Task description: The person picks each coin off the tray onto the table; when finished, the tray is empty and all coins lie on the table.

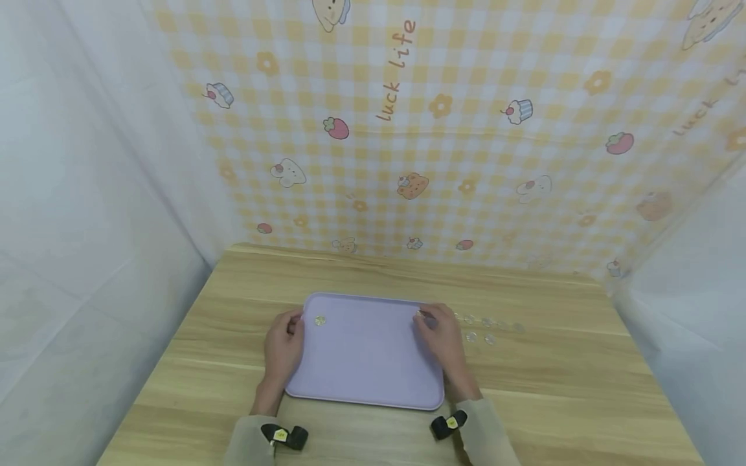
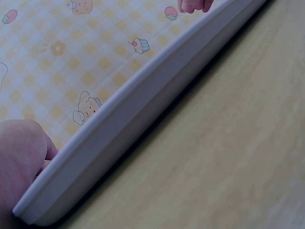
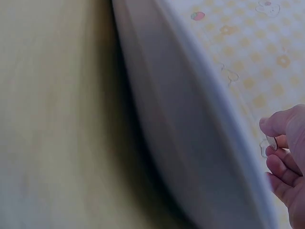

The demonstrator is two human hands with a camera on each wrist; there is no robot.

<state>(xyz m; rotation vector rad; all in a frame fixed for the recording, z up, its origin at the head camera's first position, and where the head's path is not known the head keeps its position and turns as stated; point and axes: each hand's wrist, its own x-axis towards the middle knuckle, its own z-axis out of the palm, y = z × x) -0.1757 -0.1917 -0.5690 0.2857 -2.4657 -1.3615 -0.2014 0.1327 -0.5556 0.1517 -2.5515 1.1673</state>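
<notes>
A lilac tray (image 1: 367, 353) lies on the wooden table, with one round coin (image 1: 320, 320) in its upper left corner. At the tray's left side my left hand (image 1: 283, 346) grips the rim, its fingers bent at the edge. Over the upper right part of the tray, my right hand (image 1: 443, 340) pinches a small coin (image 3: 272, 142) between thumb and fingers. In the left wrist view the tray's outer wall (image 2: 128, 114) runs diagonally and hides the tray's inside.
Right of the tray, several loose coins (image 1: 488, 322) lie on the wooden table (image 1: 553, 388) in two rough rows. Behind the table hangs a yellow checked cloth (image 1: 466, 155); a white sheet (image 1: 87, 259) hangs on the left.
</notes>
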